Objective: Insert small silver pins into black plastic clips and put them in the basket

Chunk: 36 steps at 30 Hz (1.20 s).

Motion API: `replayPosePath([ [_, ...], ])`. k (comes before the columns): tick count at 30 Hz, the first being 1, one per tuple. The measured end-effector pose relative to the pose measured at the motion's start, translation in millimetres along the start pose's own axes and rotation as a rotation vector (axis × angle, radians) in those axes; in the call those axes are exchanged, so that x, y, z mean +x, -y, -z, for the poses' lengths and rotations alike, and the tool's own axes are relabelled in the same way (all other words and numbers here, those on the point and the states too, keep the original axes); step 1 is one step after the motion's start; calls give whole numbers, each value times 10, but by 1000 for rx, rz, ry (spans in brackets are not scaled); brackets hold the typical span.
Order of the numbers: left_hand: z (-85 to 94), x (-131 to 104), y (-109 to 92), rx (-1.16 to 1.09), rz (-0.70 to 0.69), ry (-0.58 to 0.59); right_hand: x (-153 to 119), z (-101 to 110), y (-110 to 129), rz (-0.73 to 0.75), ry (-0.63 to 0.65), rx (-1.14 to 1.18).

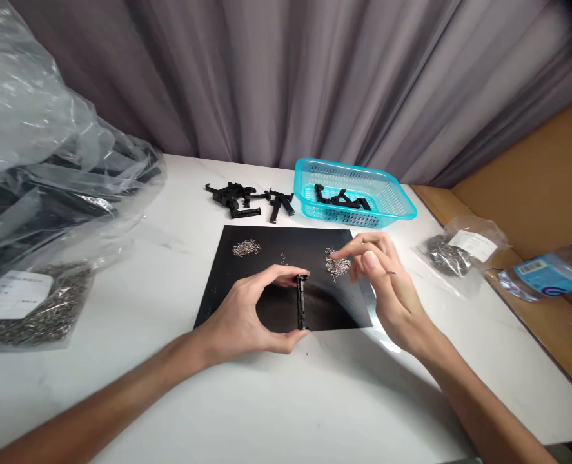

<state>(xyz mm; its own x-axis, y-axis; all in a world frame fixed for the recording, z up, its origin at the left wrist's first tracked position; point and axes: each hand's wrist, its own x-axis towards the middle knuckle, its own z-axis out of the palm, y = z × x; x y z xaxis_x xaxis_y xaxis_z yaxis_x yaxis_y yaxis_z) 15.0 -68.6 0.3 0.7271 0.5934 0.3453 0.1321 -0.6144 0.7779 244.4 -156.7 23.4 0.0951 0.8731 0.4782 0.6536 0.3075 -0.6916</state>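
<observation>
My left hand (247, 316) grips a narrow black plastic part (302, 301) by its two ends, between thumb and fingers, over the front of a black mat (309, 238). To its right, my right hand (387, 283) reaches over a pile of small metal springs (338, 265), its index finger stretched to the pile's edge. A thin metal piece (392, 272) sticks out by the right thumb, which is pressed near the other fingers. Another pile of small metal pieces (246, 248) lies at the mat's back left, and a few loose ones (283, 259) lie between the piles.
Behind the mat, black plastic parts (237, 196) lie in a heap beside a blue basket (396, 212) holding similar parts. Clear bags of metal pieces (63, 309) stand left and right (447, 254). A large plastic bag (73, 174) fills the back left. A blue-labelled packet (551, 270) lies far right.
</observation>
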Motion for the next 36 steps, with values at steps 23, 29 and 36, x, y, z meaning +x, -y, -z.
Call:
replayPosePath([
  [23,-26,-22,32,198,-22,68,-45,-395,-24,231,64,-51],
  [29,-27,-18,-11,122,-3,73,-3,-205,27,245,61,-17],
  [36,-20,-38,-31,55,-40,85,-16,-19,31,153,-42,-51],
])
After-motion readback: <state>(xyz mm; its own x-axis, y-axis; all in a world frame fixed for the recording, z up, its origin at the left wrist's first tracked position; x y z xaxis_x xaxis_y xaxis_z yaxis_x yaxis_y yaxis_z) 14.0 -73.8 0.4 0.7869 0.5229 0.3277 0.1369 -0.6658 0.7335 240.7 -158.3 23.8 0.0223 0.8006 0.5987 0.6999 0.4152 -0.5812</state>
